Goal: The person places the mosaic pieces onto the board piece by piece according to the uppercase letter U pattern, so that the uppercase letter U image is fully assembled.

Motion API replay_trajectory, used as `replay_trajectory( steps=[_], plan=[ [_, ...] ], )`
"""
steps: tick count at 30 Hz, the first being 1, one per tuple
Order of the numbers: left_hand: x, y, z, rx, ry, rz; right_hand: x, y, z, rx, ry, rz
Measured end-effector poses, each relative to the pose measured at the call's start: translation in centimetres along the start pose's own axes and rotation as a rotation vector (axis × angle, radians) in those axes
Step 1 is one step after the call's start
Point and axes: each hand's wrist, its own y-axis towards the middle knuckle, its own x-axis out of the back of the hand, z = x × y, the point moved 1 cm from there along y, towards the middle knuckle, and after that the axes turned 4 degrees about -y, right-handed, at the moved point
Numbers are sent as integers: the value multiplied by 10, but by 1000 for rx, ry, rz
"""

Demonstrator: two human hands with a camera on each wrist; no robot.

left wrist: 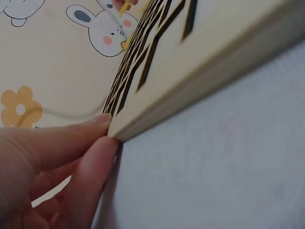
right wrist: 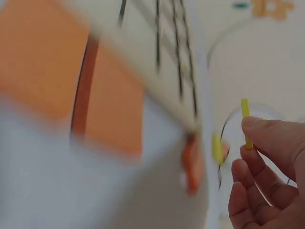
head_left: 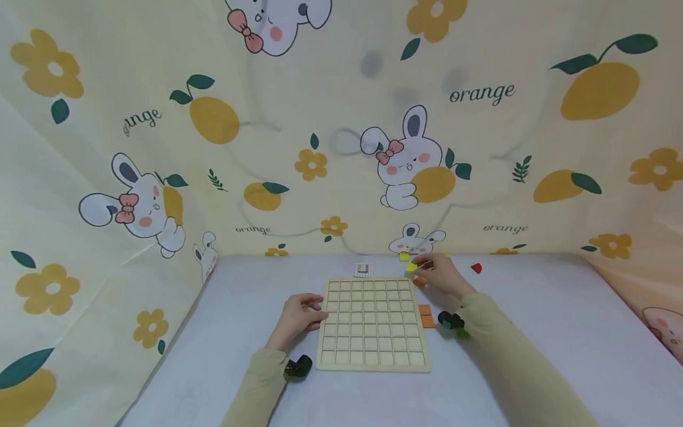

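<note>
Head view: grips board (head_left: 376, 330) at nine o'clock with left hand (head_left: 296, 314), apparently for steadiness; pinches yellow piece (head_left: 410, 268) in right hand (head_left: 443, 274) beyond one.

- left sleeve (head_left: 258, 382): long, plain, kinda pale khaki, stops at the wrist
- right sleeve (head_left: 509, 356): same deal
- left wrist camera (head_left: 299, 367): chunky little black thing
- right wrist camera (head_left: 450, 320): dark too
- left hand (head_left: 299, 314), right hand (head_left: 439, 273): bare

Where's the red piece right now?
In the head view, the red piece lies on the table near the backdrop, right of the right hand and the grid board.
</note>
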Motion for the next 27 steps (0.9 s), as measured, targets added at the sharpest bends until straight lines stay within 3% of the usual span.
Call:
replay_trajectory(
  steps=[7,14,21,27],
  plan=[
    [-6,0,-2,-35,15,-6,-21,-1,31,135,74,38],
    [-11,-1,-2,-36,31,-7,-47,-2,57,157,167,114],
    [-12,1,0,-34,18,4,-75,-4,69,213,142,144],
    [-12,-1,1,-8,1,-6,-96,-2,76,184,147,156]
  ],
)
